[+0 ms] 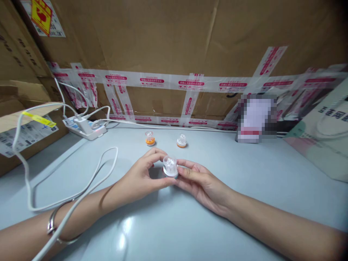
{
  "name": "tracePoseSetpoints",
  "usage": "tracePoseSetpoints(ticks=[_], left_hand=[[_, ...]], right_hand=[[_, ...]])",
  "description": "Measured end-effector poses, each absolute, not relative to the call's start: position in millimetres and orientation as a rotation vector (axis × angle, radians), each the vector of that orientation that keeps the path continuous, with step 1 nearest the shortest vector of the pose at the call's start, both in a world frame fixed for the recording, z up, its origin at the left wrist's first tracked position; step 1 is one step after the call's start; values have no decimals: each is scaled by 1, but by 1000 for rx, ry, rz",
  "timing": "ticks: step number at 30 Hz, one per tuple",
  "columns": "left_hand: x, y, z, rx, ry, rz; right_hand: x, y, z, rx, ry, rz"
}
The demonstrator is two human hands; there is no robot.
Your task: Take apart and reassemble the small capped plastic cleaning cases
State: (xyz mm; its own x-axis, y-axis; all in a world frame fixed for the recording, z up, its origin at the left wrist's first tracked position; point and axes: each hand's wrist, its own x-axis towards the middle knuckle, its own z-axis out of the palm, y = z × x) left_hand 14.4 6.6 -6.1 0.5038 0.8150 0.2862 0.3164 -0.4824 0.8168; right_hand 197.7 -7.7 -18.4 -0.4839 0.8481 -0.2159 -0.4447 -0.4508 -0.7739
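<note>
Between my two hands is a small domed device [170,166] with a clear round cap, a white ring and a bluish base. My left hand [148,174] curves round its left side, thumb at the lower front and fingers behind. From the right, my right hand [199,179] pinches its side with thumb and fingers. Just beyond my hands stand two similar pieces: one with an orange base and clear cap [149,139], the other white with an orange bottom edge [182,141]. Fingers cover part of the held device's base.
A large taped cardboard box [163,43] walls off the back. At left are a power strip [87,127] with plugs and a white cable [27,174] looping over my left forearm. An upright blurred object [255,119] and a printed bag [323,134] stand at right.
</note>
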Motion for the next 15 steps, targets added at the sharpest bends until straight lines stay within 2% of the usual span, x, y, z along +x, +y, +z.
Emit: tracePoseSetpoints(ticks=[4, 9, 15], left_hand=[[15, 7, -12, 2048, 953, 871], [13, 8, -17, 2056, 999, 855], [12, 6, -16, 2006, 943, 875]], right_hand=[[198, -9, -17, -914, -923, 1878], [195, -7, -19, -1128, -1358, 1478], [190, -2, -17, -1180, -1783, 1131]])
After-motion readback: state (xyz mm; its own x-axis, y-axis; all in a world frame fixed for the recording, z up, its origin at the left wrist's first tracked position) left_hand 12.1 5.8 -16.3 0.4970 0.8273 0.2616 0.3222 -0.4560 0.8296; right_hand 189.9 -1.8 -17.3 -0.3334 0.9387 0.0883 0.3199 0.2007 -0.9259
